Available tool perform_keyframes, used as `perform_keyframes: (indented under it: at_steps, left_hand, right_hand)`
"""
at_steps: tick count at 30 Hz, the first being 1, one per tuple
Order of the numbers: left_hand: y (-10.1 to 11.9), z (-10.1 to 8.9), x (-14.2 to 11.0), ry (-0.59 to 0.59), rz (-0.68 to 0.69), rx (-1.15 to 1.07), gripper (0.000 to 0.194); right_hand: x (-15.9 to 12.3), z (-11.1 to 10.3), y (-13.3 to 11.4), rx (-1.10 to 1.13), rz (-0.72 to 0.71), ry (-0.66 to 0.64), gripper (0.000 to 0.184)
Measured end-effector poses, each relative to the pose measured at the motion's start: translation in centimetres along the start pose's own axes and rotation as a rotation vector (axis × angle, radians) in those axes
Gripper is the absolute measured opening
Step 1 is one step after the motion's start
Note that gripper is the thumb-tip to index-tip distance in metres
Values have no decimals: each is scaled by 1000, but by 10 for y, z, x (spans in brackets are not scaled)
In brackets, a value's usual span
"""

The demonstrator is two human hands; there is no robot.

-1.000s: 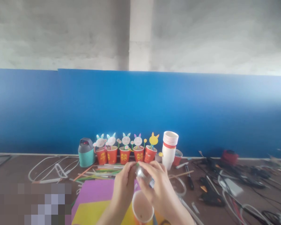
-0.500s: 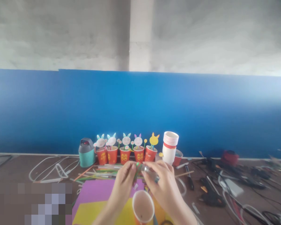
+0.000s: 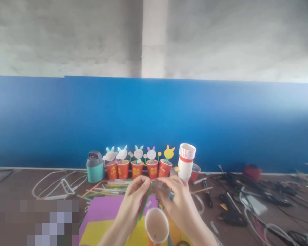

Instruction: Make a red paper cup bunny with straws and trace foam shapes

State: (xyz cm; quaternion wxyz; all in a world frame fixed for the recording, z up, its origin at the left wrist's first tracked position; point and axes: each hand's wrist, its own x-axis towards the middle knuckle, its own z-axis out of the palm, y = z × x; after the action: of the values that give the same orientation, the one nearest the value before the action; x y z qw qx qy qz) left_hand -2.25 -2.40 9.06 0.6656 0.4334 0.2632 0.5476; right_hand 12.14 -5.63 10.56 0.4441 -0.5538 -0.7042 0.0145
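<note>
My left hand (image 3: pixel 133 201) pinches a thin green stick (image 3: pixel 144 201) that slants down toward a red paper cup (image 3: pixel 156 228) standing open-mouthed just in front of me. My right hand (image 3: pixel 177 201) is closed on a small roll of clear tape (image 3: pixel 162 188), held against the top of the stick. Both hands meet above the cup. The cup stands on yellow (image 3: pixel 105 234) and purple (image 3: pixel 105 209) sheets of craft foam.
Several red cups with paper bunny faces (image 3: pixel 138 164) line the blue wall, beside a teal container (image 3: pixel 94 166) and a stack of white cups (image 3: pixel 185 164). Loose sticks (image 3: pixel 110 188) lie behind the sheets. Glue guns (image 3: pixel 231 213), tools and tangled cables (image 3: pixel 267 205) cover the right; white cord (image 3: pixel 53 186) lies left.
The green stick now shows longer, slanting down from my left fingers toward the cup. My hands have shifted slightly apart and the tape roll has turned in my right hand.
</note>
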Motion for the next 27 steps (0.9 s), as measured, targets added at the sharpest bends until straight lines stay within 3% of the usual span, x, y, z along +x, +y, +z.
perform_keyframes:
  at_steps: [5, 9, 17, 27]
  left_hand:
    - [4, 2, -1, -116, -58, 100, 30]
    - [-3, 0, 3, -91, -8, 110, 30]
    - [-8, -3, 5, -67, 118, 356, 29]
    - [-6, -7, 8, 107, 243, 497, 30]
  right_hand:
    - [2, -1, 2, 8, -19, -33, 25]
    - [1, 4, 2, -6, -80, -34, 24]
    - [-1, 7, -4, -99, -84, 60, 23]
    - [-1, 4, 2, -20, -90, -48, 27]
